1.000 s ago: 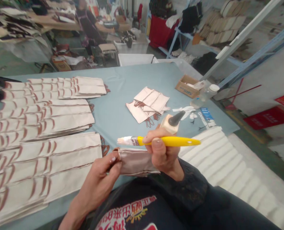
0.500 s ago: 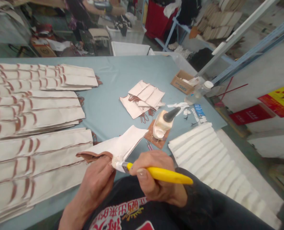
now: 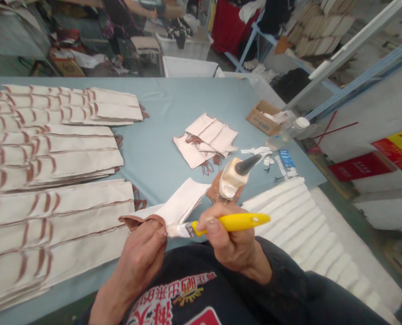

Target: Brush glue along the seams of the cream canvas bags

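My left hand is closed on a folded cream paper bag with a brown inner edge, held just above the table's near edge. My right hand grips a yellow-handled brush; its white bristles touch the bag's opened end beside my left fingers. A glue bottle with a dark nozzle stands tilted on a brown pad just beyond my right hand.
Long rows of overlapped cream bags with brown handles cover the left of the blue table. A small pile of bags lies mid-table. White stacked strips sit at right, a cardboard box and a plastic bottle beyond. Another person works at the back.
The bag was flat and low a second ago with the brush held above it; since then the bag has opened upward and the brush tip has come against its end.
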Demonstrator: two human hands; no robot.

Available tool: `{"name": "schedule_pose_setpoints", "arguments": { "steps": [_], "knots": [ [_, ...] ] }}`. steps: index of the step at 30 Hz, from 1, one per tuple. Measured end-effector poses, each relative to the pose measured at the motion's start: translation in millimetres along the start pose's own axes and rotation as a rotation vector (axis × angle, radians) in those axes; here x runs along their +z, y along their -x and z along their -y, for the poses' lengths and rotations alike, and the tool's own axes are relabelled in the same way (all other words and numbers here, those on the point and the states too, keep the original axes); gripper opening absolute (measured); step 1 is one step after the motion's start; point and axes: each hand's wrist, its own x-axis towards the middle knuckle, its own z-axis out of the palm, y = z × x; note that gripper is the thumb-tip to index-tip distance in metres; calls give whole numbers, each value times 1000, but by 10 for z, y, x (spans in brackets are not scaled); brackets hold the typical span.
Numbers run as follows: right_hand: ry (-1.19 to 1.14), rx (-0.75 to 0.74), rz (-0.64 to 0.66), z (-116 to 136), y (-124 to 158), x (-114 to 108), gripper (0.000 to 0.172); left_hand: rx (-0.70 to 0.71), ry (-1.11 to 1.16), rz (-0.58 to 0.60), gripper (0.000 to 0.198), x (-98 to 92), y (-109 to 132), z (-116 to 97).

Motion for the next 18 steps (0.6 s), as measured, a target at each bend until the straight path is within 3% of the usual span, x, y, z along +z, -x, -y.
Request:
{"name": "schedule_pose_setpoints", "arguments": {
  "steps": [3,6,11,15,18],
  "knots": [
    [24,13,-43,-15,-18,11,22,2,-25,-3,30,11,7,28],
    [-47,24,4,-5,-17,68,24,8,-17,-4,31,19,15,67],
    [-168,293,-90,-286,-63,132,32,18,2,-20,30,18,8,113],
    [-47,296,-76,-534,-143,56,40,34,-8,33,33,29,27,169],
    [-61,365,-37,-483,-190,-1,44,53,-32,44,34,41,53,223]
  ]
}}
